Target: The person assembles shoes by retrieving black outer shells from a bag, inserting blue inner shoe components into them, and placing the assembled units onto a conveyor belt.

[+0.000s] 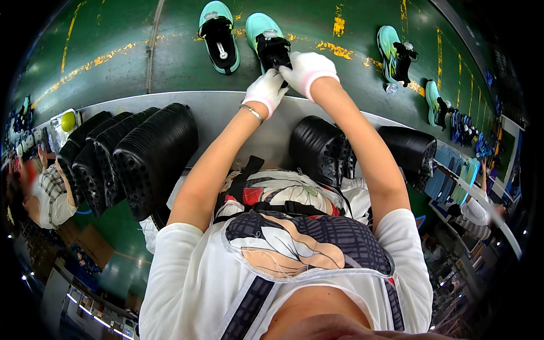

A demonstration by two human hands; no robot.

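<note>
Mint shoe (266, 41), top ctr of frame: I've L hand (265, 92) + R hand (310, 72) grip pinched on its black rear; uneven pull could, IMO, twist it into nbr shoe (219, 35) just left.

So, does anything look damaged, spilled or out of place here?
Yes, one small thing: the long yellow line markings on the glossy green surface break into ragged patches, as though worn. The turquoise sneaker with black lining being handled shows no visible damage, and I see no spill.
</note>
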